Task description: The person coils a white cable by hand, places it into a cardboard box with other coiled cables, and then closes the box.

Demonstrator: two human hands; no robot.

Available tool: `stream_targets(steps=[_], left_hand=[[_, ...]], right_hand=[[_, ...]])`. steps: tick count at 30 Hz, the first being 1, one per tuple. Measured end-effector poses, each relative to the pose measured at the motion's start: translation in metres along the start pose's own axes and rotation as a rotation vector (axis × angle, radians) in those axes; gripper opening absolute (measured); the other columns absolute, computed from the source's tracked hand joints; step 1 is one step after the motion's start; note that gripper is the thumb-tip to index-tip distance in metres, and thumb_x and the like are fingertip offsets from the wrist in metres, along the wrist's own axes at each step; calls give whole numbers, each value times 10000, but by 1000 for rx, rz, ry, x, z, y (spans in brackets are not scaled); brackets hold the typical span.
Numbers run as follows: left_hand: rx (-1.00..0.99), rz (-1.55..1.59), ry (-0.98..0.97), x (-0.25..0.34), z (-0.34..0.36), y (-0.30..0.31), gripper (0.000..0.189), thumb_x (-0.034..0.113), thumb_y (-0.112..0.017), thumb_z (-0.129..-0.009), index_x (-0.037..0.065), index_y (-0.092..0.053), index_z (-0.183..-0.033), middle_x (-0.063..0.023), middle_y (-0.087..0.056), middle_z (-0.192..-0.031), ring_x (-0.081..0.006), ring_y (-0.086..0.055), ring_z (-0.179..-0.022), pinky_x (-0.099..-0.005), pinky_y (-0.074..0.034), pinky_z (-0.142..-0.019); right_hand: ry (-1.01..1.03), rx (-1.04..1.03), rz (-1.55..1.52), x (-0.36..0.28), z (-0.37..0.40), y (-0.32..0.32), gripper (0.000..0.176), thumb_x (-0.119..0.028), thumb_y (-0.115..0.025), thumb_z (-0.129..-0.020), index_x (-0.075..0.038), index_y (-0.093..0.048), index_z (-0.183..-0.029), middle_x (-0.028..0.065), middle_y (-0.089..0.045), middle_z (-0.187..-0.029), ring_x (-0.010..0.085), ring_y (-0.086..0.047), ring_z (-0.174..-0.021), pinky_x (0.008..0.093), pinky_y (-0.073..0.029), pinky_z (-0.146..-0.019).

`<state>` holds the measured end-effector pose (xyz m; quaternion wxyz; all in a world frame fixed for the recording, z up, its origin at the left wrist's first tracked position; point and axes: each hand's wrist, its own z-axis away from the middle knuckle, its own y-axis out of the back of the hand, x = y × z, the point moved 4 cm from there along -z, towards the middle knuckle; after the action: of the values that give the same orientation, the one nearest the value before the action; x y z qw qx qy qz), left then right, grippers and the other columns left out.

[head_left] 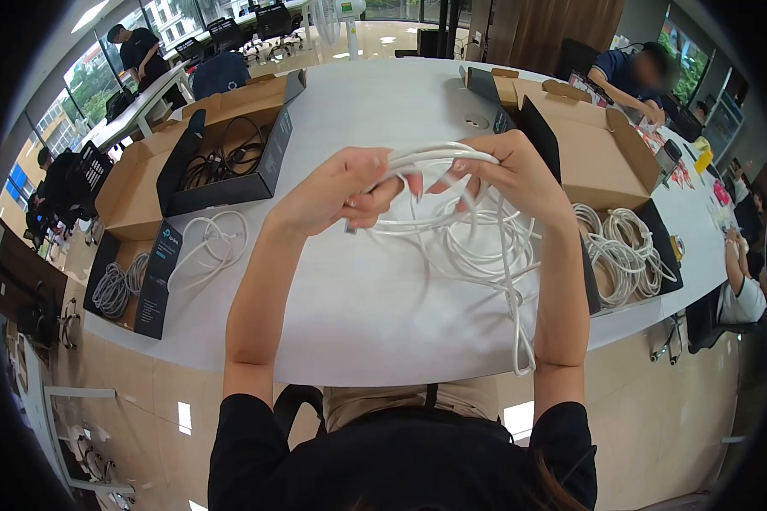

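Observation:
Both my hands are raised over the white table, with loops of white cable stretched between them. My left hand is closed round the cable, and a small connector shows just below its fingers. My right hand pinches the loops between thumb and fingers at their right end. Some cable hangs from my right hand down towards the table's front edge. Under and behind the hands, more white cable lies in loose coils on the table.
An open box at the back left holds black cables. Another box at the left holds grey cables, beside a loose white cable. The right box holds white coils. A person sits at the back right.

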<state>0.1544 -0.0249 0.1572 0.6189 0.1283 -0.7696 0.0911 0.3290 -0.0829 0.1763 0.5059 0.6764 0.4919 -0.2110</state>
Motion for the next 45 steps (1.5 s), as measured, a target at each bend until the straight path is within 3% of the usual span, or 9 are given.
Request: stream_targets(steps=[9, 16, 22, 28, 31, 37, 40, 43, 45], left_hand=[[197, -7, -105, 3, -1, 2, 406, 402, -494, -908, -2, -496, -947, 76, -287, -567, -16, -247, -458, -177, -232, -407], [446, 66, -201, 3, -5, 14, 273, 291, -423, -960, 26, -489, -946, 82, -223, -596, -14, -198, -485, -173, -195, -420], [515, 120, -204, 5, -2, 19, 305, 323, -410, -960, 28, -483, -934, 74, -265, -620, -9, -230, -497, -164, -228, -428], [361, 370, -168, 5, -5, 15, 373, 369, -298, -979, 55, -453, -849, 57, -303, -603, -25, -278, -483, -177, -280, -441], [135, 535, -172, 4, -4, 15, 364, 364, -279, -983, 76, -428, -816, 65, -295, -560, -31, -289, -452, -196, -291, -439], [-91, 674, -211, -2, -5, 18, 388, 349, -246, -985, 38, -461, -898, 75, -263, -495, -33, -280, -391, -233, -510, -621], [196, 359, -150, 5, -5, 14, 348, 275, -287, -981, 6, -461, -1118, 27, -407, -561, -62, -419, -437, -324, -543, -728], [907, -303, -608, 9, -7, 9, 346, 197, -351, -967, 40, -421, -1266, -64, -566, -766, -128, -587, -597, -325, -544, -708], [836, -853, -554, 9, -3, 9, 325, 161, -375, -958, 48, -448, -1254, -104, -582, -922, -168, -626, -752, -306, -547, -703]], right_hand=[[-64, -84, -443, -16, 6, 2, 308, -198, -509, -904, 38, -600, -1079, 23, -577, -612, 66, -502, -454, 182, -411, -482], [226, 314, -179, -16, -4, -10, 442, -182, -580, -849, -38, -479, -1254, 85, -591, -1018, 130, -569, -818, 264, -463, -763], [240, 280, -120, -18, 1, -6, 532, -137, -626, -806, -96, -446, -1305, 85, -572, -1159, 186, -583, -935, 327, -449, -862], [225, 426, -53, -15, -1, -6, 462, -17, -578, -818, -92, -488, -1265, 85, -597, -1102, 180, -603, -833, 285, -489, -736], [342, 484, 425, -22, 0, -9, 415, 47, -522, -834, -73, -511, -1231, 105, -604, -970, 204, -594, -748, 272, -474, -639], [460, 585, 476, -27, -2, -18, 375, 72, -508, -833, -59, -544, -1182, 110, -580, -851, 220, -579, -686, 276, -457, -614], [441, 590, 484, -28, 0, -18, 352, 68, -517, -831, -51, -559, -1159, 109, -580, -855, 214, -581, -687, 278, -457, -614], [472, 632, 508, -22, -1, -19, 338, 63, -519, -832, -46, -566, -1148, 110, -579, -854, 207, -584, -691, 278, -457, -614], [443, 628, 499, -20, -1, -22, 339, 69, -515, -832, -44, -566, -1147, 109, -577, -847, 207, -585, -693, 276, -459, -620]])
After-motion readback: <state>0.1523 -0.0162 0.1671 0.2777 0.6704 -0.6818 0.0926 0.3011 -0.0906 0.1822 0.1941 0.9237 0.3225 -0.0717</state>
